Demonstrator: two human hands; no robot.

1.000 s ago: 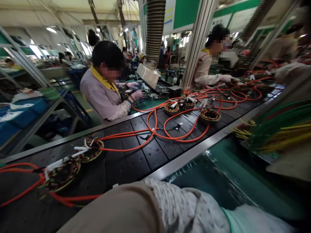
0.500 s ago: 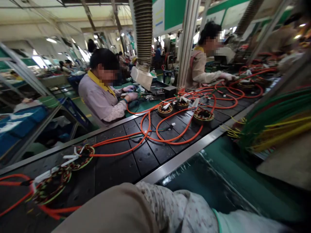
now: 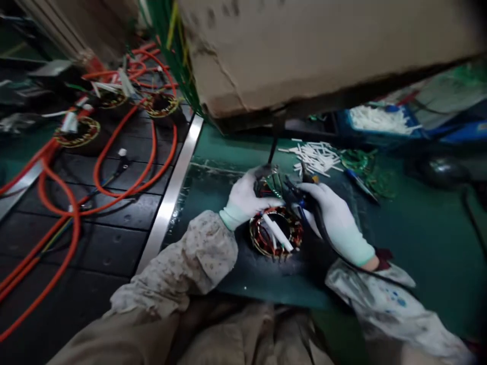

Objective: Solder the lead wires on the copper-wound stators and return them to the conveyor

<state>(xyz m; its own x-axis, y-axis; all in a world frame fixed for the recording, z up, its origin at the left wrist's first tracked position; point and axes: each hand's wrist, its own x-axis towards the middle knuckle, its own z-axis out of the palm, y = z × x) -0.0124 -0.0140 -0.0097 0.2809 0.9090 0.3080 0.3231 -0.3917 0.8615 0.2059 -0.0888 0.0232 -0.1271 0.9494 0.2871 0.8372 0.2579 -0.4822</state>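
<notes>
The coil ring (image 3: pixel 295 232) looks coppery, the gloves (image 3: pixel 242 201) matt cloth, the rail (image 3: pixel 167 205) shiny metal.

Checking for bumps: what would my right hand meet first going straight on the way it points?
Probably the green wires beside the left hand, ahead of the right hand; depth is unclear.

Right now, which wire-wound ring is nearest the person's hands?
The ring on the green bench, by the left hand, with white tubes lying across it; the other rings sit on the dark conveyor among orange cables.
</notes>
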